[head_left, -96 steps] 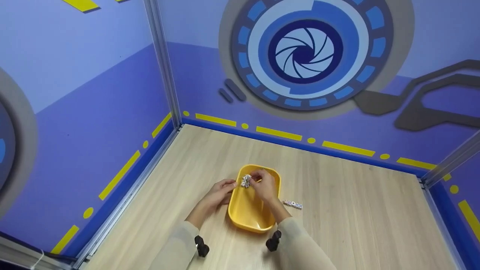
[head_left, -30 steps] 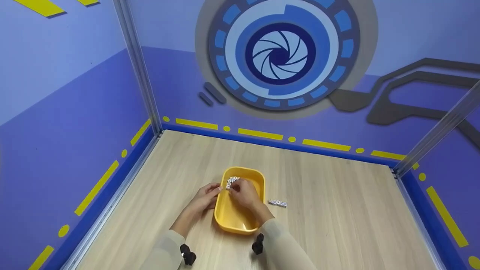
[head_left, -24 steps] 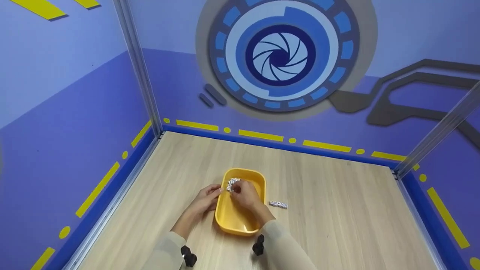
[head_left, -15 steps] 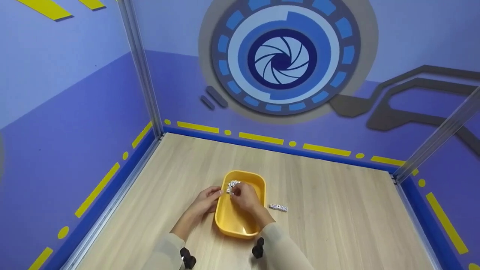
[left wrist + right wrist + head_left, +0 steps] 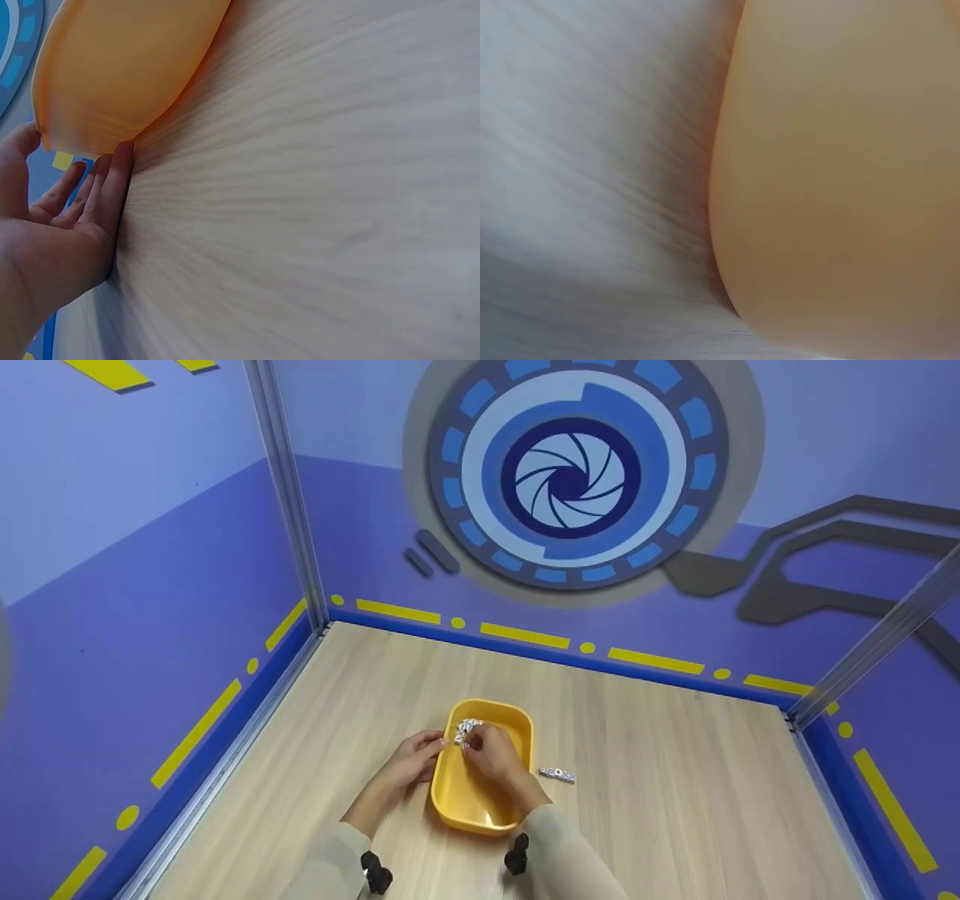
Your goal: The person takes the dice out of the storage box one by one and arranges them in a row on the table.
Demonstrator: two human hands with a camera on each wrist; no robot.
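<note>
A yellow plastic container (image 5: 480, 802) with rounded corners sits on the table. My left hand (image 5: 415, 757) rests against its left side; in the left wrist view the thumb is at the rim and the extended fingers touch the outer wall. Inside, near the far left corner, lie small silver-patterned pieces (image 5: 468, 727) that look like wrapped sweets. My right hand (image 5: 492, 751) reaches into the container, its curled fingers pinching one of these pieces and partly hiding it. The right wrist view shows only the container's outer wall (image 5: 832, 187) and the table, not the hand.
Another silver-patterned strip (image 5: 557, 775) lies on the wooden table (image 5: 675, 810) just right of the container. Blue printed walls (image 5: 420, 525) with metal corner posts (image 5: 285, 487) enclose the table on the left, back and right.
Compared with the earliest frame, my right hand has shifted from the right of the silver pieces to their near side. The head view has turned slightly. Over the last second both hands stay nearly still.
</note>
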